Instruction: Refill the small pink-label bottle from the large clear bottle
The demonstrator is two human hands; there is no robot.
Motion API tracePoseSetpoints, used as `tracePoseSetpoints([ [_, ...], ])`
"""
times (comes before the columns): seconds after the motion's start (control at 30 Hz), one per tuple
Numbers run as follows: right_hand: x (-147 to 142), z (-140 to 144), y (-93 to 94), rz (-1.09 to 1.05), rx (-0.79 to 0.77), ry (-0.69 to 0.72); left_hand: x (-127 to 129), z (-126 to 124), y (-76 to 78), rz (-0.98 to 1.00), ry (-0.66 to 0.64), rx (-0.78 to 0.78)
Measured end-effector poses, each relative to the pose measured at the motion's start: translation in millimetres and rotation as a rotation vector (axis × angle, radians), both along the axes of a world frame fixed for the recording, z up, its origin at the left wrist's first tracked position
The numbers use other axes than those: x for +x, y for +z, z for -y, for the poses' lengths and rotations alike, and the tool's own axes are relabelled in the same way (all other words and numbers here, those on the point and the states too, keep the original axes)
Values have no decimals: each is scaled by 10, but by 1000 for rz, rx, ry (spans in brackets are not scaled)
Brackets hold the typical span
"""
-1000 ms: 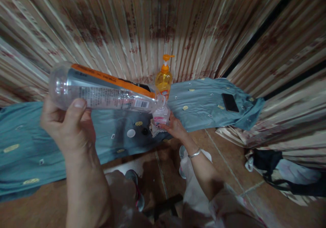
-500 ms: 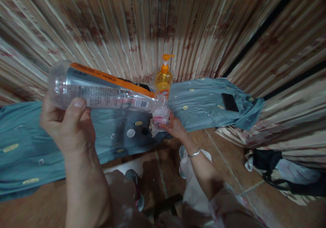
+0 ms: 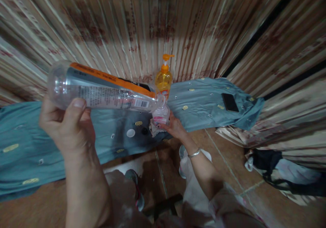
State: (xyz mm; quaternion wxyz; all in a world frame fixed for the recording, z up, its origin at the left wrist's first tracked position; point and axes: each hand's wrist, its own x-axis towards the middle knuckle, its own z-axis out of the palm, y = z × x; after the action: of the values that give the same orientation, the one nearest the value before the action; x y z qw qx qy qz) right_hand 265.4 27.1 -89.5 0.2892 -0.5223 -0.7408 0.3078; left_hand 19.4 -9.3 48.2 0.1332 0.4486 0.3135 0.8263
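- Left hand (image 3: 63, 126): raised at the left, fingers and thumb wrapped round the base end of the big bottle (image 3: 102, 92); the grip sits at the base, seemingly so the neck can be swung low and aimed.
- Big bottle: clear plastic, orange-and-grey label, lying nearly level with its mouth tipped slightly down; the mouth sits right at the top of the small bottle (image 3: 161, 114), a placement that reads as pouring; no stream can be made out.
- Right hand (image 3: 174, 126): fingers closed round the lower part of the small bottle, holding it upright, probably to steady it under the mouth above; a bangle (image 3: 195, 152) circles the wrist.
- Small bottle: clear, pink label, standing near the front edge of the cloth (image 3: 203, 102); a crumpled rag (image 3: 153, 129) lies at its foot, perhaps to catch drips.
- Pump bottle (image 3: 163, 78): orange, upright just behind the small bottle, against the curtain (image 3: 152, 24).
- Cap (image 3: 130, 133): a white disc on the cloth, left of the small bottle; a dark round piece (image 3: 145, 131) beside it.
- Phone (image 3: 230, 102): dark, flat on the cloth, well to the right.
- Bag (image 3: 270, 167): dark, on the floor at the right.
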Motion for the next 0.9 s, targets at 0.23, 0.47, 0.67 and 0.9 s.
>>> tracePoseSetpoints([
  [0.23, 4, -4, -9, 1, -6, 1, -8, -2, -5, 45, -28, 35],
  [0.47, 11, -8, -23, -4, 5, 6, -9, 3, -2, 39, -32, 46],
  [0.67, 13, -7, -8, -13, -2, 6, -21, 7, -11, 62, -27, 26],
  [0.9, 12, 3, 9, -22, 5, 15, -13, 7, -3, 46, -35, 34],
])
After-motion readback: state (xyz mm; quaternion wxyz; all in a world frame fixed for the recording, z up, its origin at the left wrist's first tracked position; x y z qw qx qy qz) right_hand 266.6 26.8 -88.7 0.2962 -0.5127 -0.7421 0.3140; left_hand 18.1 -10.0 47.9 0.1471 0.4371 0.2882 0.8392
